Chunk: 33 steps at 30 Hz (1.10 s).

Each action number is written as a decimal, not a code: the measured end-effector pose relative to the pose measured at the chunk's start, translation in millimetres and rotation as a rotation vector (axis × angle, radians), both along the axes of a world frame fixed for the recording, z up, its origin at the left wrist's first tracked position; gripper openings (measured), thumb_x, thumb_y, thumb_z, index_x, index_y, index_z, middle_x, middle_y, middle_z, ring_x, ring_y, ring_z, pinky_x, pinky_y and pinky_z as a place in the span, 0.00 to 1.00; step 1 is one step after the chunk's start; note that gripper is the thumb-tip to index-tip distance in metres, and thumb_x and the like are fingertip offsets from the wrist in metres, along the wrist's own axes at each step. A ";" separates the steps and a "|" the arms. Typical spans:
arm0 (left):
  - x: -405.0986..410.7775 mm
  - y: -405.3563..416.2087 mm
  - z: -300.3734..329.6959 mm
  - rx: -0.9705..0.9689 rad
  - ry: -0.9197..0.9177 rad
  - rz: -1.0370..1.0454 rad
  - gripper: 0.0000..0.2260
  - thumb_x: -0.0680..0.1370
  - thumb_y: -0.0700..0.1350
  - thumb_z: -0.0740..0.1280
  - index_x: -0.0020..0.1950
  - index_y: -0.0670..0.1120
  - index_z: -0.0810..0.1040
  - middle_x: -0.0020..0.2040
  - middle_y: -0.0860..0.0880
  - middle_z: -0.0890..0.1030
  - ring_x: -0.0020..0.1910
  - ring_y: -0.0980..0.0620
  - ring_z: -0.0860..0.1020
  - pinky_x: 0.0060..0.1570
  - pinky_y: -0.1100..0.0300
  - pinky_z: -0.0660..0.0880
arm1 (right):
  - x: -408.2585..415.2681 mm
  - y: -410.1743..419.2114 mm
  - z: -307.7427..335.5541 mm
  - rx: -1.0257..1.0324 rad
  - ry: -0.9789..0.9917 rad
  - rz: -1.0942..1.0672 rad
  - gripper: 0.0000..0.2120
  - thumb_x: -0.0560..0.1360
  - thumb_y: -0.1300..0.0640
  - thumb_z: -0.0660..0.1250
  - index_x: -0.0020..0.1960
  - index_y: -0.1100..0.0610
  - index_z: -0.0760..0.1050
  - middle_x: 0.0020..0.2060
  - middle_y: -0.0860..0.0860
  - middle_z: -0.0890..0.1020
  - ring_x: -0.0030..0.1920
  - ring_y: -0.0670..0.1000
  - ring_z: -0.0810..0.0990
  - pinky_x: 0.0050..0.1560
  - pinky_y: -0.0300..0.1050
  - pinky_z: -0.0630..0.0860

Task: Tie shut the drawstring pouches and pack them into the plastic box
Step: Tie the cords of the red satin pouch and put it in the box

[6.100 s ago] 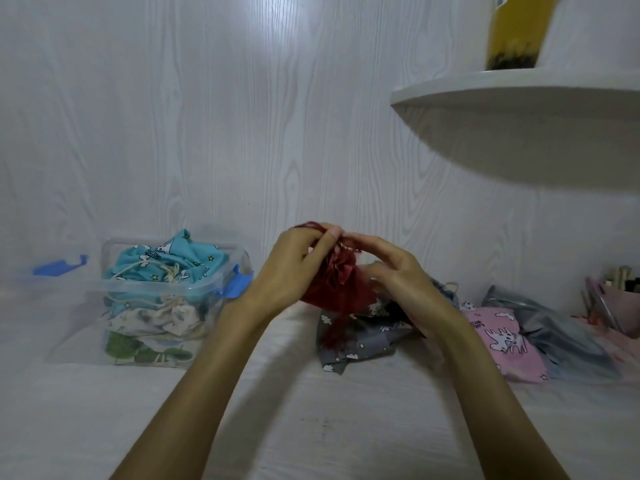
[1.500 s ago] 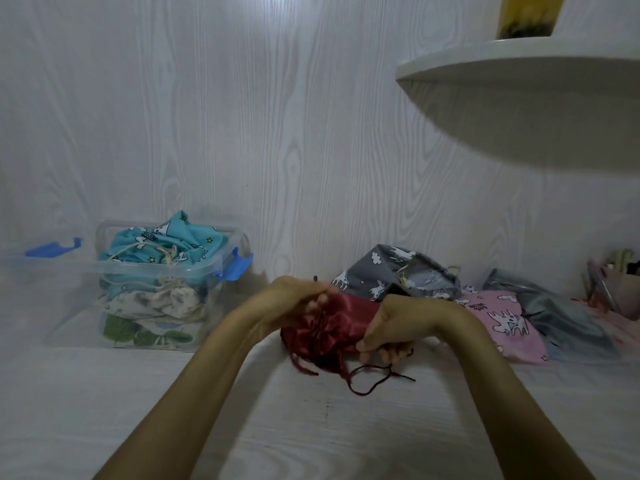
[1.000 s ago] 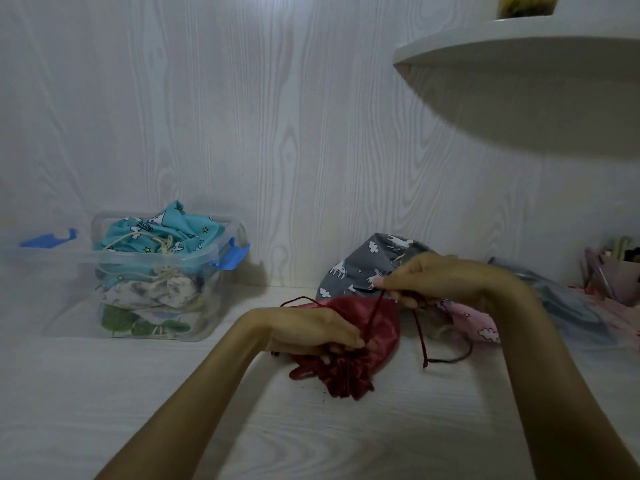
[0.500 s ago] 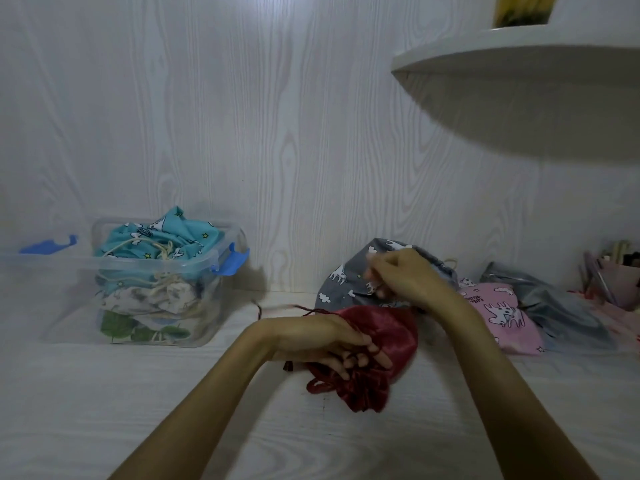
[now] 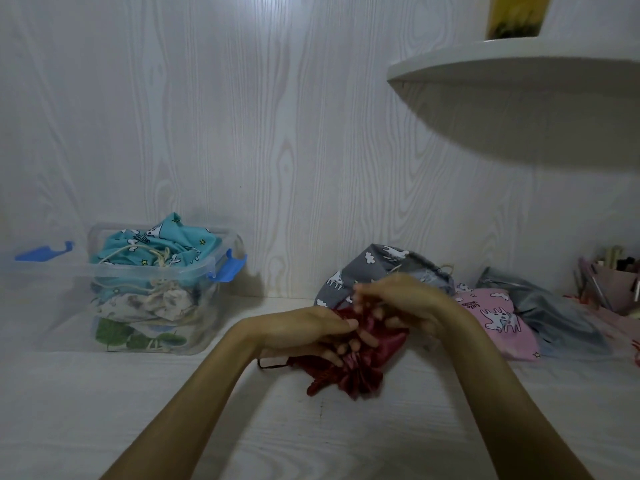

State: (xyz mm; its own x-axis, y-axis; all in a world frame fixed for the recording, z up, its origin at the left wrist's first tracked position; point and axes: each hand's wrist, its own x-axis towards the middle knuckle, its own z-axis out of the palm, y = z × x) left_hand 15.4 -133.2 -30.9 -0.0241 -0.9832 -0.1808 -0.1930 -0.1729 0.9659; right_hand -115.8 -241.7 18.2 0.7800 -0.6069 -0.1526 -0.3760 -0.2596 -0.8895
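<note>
Dark red satin drawstring pouch (image 5: 360,362) lies gathered on white tabletop, gripped by both hands; clear plastic box (image 5: 152,289) well left, pouch-filled.

2 bare forearms come up from the bottom edge, with no sleeve showing on either as far as the frame's edge. The left hand (image 5: 304,332) and the right hand (image 5: 403,303) wear no glove, ring, watch or bracelet that can be seen. The fingers (image 5: 369,337) are slim, with short, plain nails; those farther back are blurred.
</note>
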 end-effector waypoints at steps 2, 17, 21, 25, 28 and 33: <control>-1.2 -0.7 5.2 -0.046 0.099 0.064 0.16 0.82 0.45 0.55 0.50 0.45 0.83 0.40 0.51 0.78 0.37 0.58 0.74 0.46 0.65 0.78 | -0.2 -4.0 3.4 0.446 -0.330 -0.013 0.13 0.79 0.56 0.61 0.36 0.56 0.73 0.29 0.50 0.80 0.21 0.42 0.69 0.19 0.31 0.61; 5.7 13.2 22.1 -0.119 0.162 0.271 0.14 0.82 0.45 0.55 0.50 0.43 0.80 0.52 0.43 0.76 0.49 0.49 0.73 0.43 0.64 0.78 | -60.0 -26.1 38.2 -0.649 0.195 -0.261 0.18 0.73 0.53 0.70 0.59 0.60 0.75 0.51 0.56 0.81 0.49 0.55 0.81 0.45 0.47 0.76; -4.3 14.5 25.6 -0.048 0.069 0.198 0.16 0.82 0.45 0.55 0.43 0.45 0.81 0.41 0.47 0.76 0.42 0.52 0.71 0.40 0.67 0.76 | -38.0 6.3 38.2 -0.623 0.015 0.289 0.29 0.71 0.59 0.72 0.68 0.44 0.68 0.53 0.40 0.77 0.43 0.34 0.78 0.47 0.34 0.71; -4.6 12.4 24.4 0.023 -0.003 0.186 0.15 0.82 0.44 0.56 0.44 0.44 0.79 0.34 0.51 0.78 0.34 0.58 0.74 0.35 0.67 0.75 | -8.9 10.7 10.0 -0.736 0.229 0.475 0.30 0.71 0.61 0.70 0.70 0.49 0.68 0.61 0.45 0.77 0.56 0.45 0.77 0.55 0.35 0.73; -0.8 12.1 22.7 0.035 -0.003 0.223 0.15 0.82 0.45 0.57 0.41 0.44 0.79 0.29 0.54 0.79 0.30 0.59 0.75 0.36 0.66 0.76 | -5.4 6.2 4.8 -0.684 0.186 0.421 0.15 0.72 0.62 0.70 0.57 0.53 0.80 0.46 0.50 0.85 0.38 0.43 0.82 0.40 0.34 0.77; 2.7 20.0 26.6 -0.043 0.028 0.216 0.14 0.81 0.48 0.58 0.48 0.41 0.79 0.41 0.48 0.79 0.43 0.54 0.77 0.46 0.64 0.79 | -13.2 3.2 12.6 -0.744 0.027 0.286 0.05 0.72 0.57 0.71 0.45 0.55 0.85 0.37 0.49 0.86 0.38 0.46 0.84 0.44 0.39 0.81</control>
